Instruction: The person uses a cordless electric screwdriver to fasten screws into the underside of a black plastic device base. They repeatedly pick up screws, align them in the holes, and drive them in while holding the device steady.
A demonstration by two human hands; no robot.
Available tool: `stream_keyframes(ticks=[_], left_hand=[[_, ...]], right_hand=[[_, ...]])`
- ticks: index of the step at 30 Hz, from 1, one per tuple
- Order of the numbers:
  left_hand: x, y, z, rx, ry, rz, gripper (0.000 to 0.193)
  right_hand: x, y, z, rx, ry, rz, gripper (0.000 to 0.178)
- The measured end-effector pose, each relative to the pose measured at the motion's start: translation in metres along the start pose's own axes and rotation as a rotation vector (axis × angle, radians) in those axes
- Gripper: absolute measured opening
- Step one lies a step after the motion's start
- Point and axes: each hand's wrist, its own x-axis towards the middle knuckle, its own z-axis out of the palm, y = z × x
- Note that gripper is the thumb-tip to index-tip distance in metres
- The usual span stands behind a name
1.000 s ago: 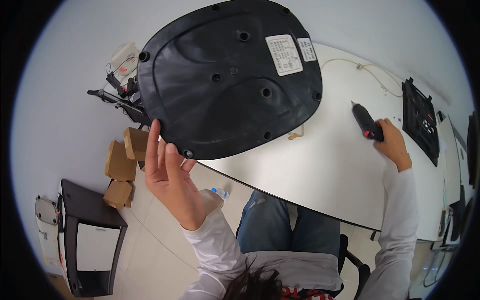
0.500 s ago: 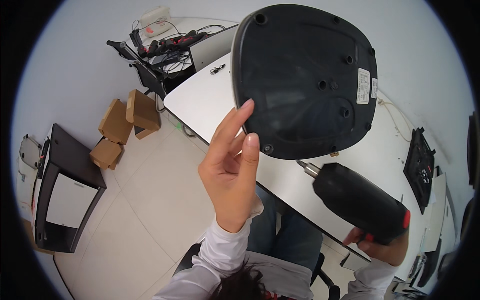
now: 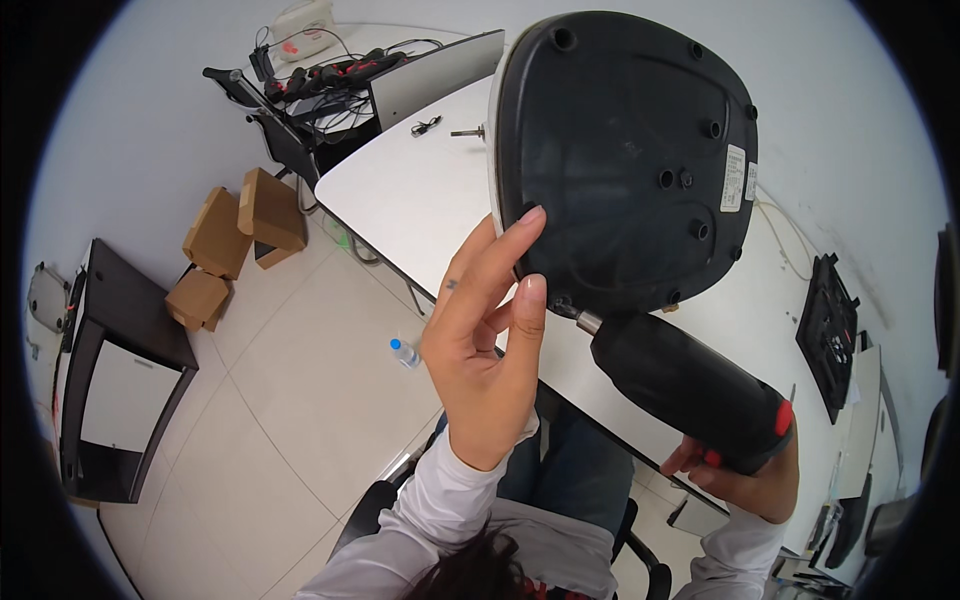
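Where the white table ends in a rounded corner, pale tiled floor opens out beside it, broken only by a small plastic bottle standing close to the table's near edge. Further out from that corner sit three cardboard boxes, and beyond them a dark cabinet with a white front. Behind the table's far corner, a tangle of cables and tools crowds a dark stand.

Above the table a black plastic base is held on edge, tilted, its underside turned to the camera. It is a broad, rounded shell of matte moulded plastic, dotted with recessed screw holes and bearing two small white labels near its right rim.

The left hand props it from the lower left edge: fingers extended and close together, fingertips lying on the shell's rim, thumb alongside, palm open rather than curled.

The right hand, low over the table's near edge, is wrapped tight around the grip of an electric screwdriver, a stubby black barrel with red trim and a metal chuck. Its bit meets the lower rim of the shell, just beside the left fingertips.

A black moulded tray lies flat towards the table's right end.
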Motion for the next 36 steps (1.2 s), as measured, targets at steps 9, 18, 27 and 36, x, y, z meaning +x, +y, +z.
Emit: stream_keyframes(ticks=[9, 18, 27, 36], left_hand=[[-0.007, 0.0, -0.002, 0.033, -0.1, 0.028, 0.028], [-0.029, -0.016, 0.008, -0.004, -0.072, 0.179, 0.026], [-0.04, -0.026, 0.007, -0.074, -0.082, 0.133, 0.025], [-0.044, -0.037, -0.003, 0.032, -0.164, 0.221, 0.032]], right_hand=[[-0.013, -0.001, 0.008, -0.256, 0.086, -0.051, 0.041], [-0.025, -0.018, 0.013, -0.607, 0.037, -0.064, 0.042], [-0.058, 0.071, 0.057, -0.297, 0.332, -0.084, 0.047], [-0.058, 0.072, 0.075, -0.014, 0.295, 0.064, 0.043]])
